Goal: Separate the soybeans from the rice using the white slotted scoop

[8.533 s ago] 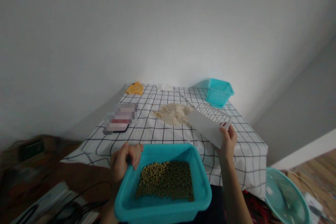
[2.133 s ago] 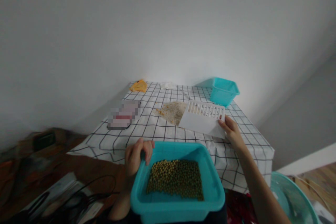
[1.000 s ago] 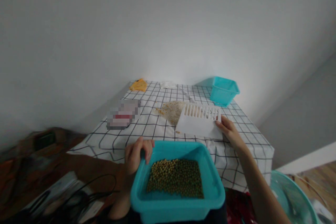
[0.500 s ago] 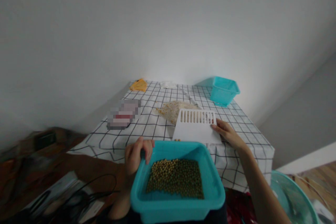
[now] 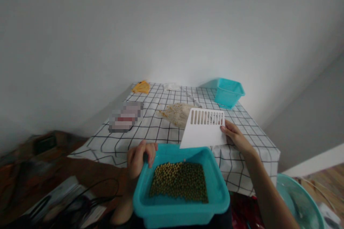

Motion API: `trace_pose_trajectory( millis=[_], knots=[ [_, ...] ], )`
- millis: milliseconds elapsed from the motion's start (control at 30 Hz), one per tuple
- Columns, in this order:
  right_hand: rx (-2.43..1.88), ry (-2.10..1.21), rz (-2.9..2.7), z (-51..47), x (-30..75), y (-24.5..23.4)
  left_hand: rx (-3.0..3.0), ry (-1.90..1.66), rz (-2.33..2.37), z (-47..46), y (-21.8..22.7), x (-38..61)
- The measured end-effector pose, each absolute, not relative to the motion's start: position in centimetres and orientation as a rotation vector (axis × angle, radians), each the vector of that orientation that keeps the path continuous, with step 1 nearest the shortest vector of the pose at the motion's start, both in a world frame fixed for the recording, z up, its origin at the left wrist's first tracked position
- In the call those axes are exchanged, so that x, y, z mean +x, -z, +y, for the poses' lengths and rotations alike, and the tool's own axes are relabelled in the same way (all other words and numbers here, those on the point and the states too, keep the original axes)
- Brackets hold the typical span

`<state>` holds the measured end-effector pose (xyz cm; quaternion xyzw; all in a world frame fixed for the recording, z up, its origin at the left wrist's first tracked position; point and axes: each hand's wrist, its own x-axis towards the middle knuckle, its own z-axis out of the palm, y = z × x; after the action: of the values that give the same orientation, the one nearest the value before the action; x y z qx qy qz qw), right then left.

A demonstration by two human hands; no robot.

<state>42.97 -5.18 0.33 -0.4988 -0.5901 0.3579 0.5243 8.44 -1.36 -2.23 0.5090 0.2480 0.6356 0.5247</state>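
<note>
My left hand [image 5: 140,159] grips the far-left rim of a teal tub [image 5: 218,192] that holds a layer of greenish-yellow beans [image 5: 178,185], just below the table's front edge. My right hand [image 5: 235,136] pinches the right side of a white slotted plastic scraper [image 5: 203,133], tilted up with its lower edge over the tub's far rim. A bean or two sits at that rim. Behind the scraper lies a pale pile of grain [image 5: 174,112] on the checked tablecloth [image 5: 150,130].
A second teal tub [image 5: 227,92] stands at the table's far right corner. A yellow cloth [image 5: 142,87] and a white scrap [image 5: 172,86] lie by the wall. A blurred flat item [image 5: 125,121] lies left. Cables [image 5: 88,200] sit lower left; a teal basin [image 5: 301,204] lower right.
My right hand has drawn the scraper from the grain pile toward me across the cloth and tipped it up at the tub's far rim. My left hand and the tub stayed put.
</note>
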Motion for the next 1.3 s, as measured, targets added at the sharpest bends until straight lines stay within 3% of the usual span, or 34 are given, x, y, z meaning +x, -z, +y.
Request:
trace_pose_trajectory(
  millis=[600,1100,1300],
  knots=[
    [-1.243,-0.85,-1.559,-5.1,42.3,-1.0,1.177,-1.499,0.539,-1.7,1.5,8.4],
    [-1.179,-0.98,-1.365,-5.1,43.0,-0.2,1.177,-1.502,0.535,-1.8,1.5,8.4],
    [-1.178,-0.857,-1.275,-4.7,43.1,0.1,1.19,-1.503,0.535,-1.6,1.6,8.3]
  ],
)
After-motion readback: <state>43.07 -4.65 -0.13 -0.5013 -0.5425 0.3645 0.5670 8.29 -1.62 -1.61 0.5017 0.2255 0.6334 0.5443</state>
